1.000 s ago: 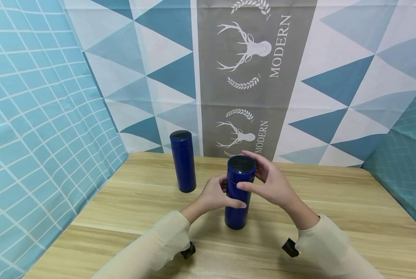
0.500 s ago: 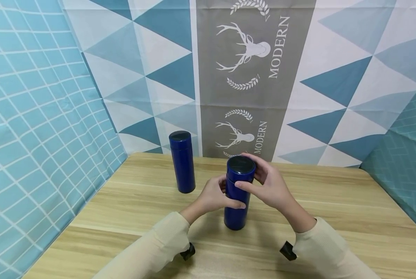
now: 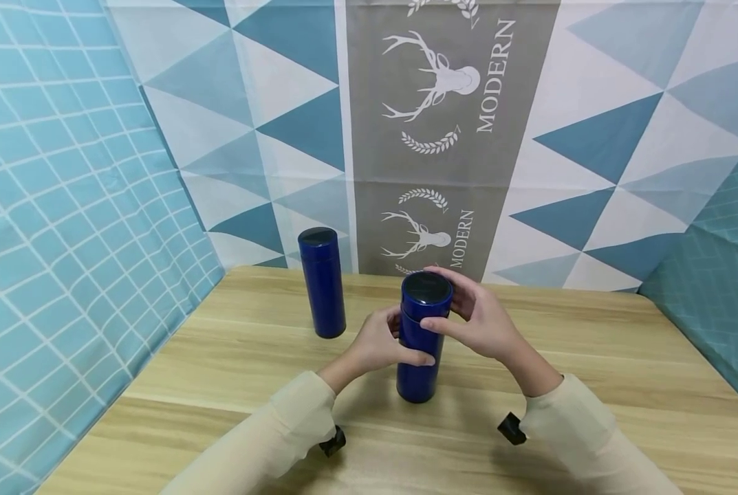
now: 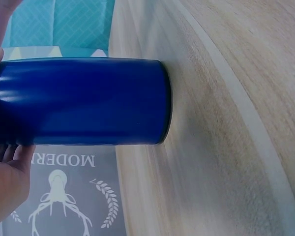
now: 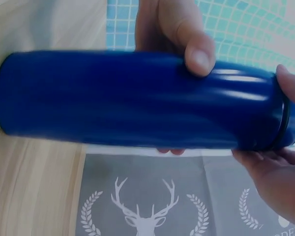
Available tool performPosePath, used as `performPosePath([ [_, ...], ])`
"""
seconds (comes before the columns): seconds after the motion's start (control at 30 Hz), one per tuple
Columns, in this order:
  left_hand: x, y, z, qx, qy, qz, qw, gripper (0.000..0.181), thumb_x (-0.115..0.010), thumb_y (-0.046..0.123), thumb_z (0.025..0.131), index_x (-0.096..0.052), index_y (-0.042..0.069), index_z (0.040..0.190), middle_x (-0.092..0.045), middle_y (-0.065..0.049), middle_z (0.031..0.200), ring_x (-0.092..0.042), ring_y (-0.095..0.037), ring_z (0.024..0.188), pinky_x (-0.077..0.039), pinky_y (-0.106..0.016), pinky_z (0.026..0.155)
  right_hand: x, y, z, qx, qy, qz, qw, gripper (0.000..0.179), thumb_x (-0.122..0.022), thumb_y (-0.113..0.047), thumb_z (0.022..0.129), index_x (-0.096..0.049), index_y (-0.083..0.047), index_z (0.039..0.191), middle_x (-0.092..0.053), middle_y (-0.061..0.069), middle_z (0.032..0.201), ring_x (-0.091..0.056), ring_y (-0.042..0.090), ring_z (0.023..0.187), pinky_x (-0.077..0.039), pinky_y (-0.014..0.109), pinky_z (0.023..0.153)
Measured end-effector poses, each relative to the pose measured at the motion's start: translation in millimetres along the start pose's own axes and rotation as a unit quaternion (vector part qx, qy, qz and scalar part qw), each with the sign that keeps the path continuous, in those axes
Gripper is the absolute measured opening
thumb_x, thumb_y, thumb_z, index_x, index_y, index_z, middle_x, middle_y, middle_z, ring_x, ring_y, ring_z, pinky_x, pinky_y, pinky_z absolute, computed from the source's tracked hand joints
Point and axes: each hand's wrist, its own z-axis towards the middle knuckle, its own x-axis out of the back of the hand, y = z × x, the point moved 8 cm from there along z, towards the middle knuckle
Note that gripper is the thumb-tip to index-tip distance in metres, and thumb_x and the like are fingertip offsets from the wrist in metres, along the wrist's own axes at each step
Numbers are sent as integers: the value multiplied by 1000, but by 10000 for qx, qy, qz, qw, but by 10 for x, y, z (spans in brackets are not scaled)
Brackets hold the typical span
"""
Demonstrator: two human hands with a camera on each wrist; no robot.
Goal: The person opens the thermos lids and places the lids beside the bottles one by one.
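An upright bottle [image 3: 413, 335] is held on the table [image 3: 591, 344], between both hands; its body is gripped by the left hand [image 3: 377, 344], its lid [image 3: 427, 289] higher up by the right [image 3: 485, 323].

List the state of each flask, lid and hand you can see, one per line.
Near flask: upright, held
Near lid: on, tightness unclear
Far flask: upright, not held
Far lid: on
Left hand: gripping near flask
Right hand: gripping it higher
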Motion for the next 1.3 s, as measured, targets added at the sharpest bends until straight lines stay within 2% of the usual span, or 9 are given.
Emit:
performPosePath([
  [0.4, 3, 5, -3, 7, -21, -27, 10000, 63, -86, 18, 67, -60, 14, 124, -70, -6, 116, -69, -15, 100, -56, -30, 90, 18, 0, 45, 310, -395, 135, 9986, 68, -73, -2, 82, -40, 1, 142, -51, 25, 138, -58, 43, 117, -52, 18, 95],
  [0.57, 8, -5, -6, 45, -9, -58, 10000, 64, -86, 17, 67, -59, 14, 125, -70, -6, 117, -69, -16, 101, -56, -31, 91, 29, 43, 85, 430, -694, 137, 9966, 67, -72, -2, 83, -40, 1, 142, -52, 28, 135, -59, 42, 116, -52, 20, 95],
  [0.77, 4, -7, -2, 37, -38, -81, 10000, 64, -86, 16, 67, -59, 13, 126, -70, -7, 117, -69, -16, 101, -56, -31, 91, 21, 49, 116, 593, -1100, 358, 9915, 67, -70, -1, 84, -37, 5, 142, -48, 34, 136, -60, 34, 119, -52, 22, 96],
  [0.97, 1, -5, 0, 55, -60, -75, 9999, 64, -85, 17, 68, -59, 14, 126, -69, -7, 118, -68, -16, 102, -56, -32, 92, 24, 44, 134, 648, -1302, 547, 9878, 68, -69, 0, 84, -35, 6, 143, -46, 37, 135, -60, 29, 120, -53, 26, 97],
  [1.17, 0, -6, 5, 30, -97, -54, 9999, 64, -85, 18, 69, -58, 14, 127, -69, -7, 119, -68, -17, 103, -55, -37, 95, 33, 56, 157, 743, -1474, 657, 9841, 68, -69, 2, 84, -35, 7, 142, -47, 36, 134, -60, 26, 120, -53, 27, 98],
  [1.3, -2, -15, 4, 22, -107, -86, 9999, 64, -85, 17, 69, -58, 14, 127, -69, -7, 119, -68, -17, 104, -55, -37, 95, 31, 79, 169, 792, -1625, 763, 9806, 67, -68, 4, 84, -34, 9, 142, -50, 30, 135, -61, 21, 120, -52, 27, 99],
])
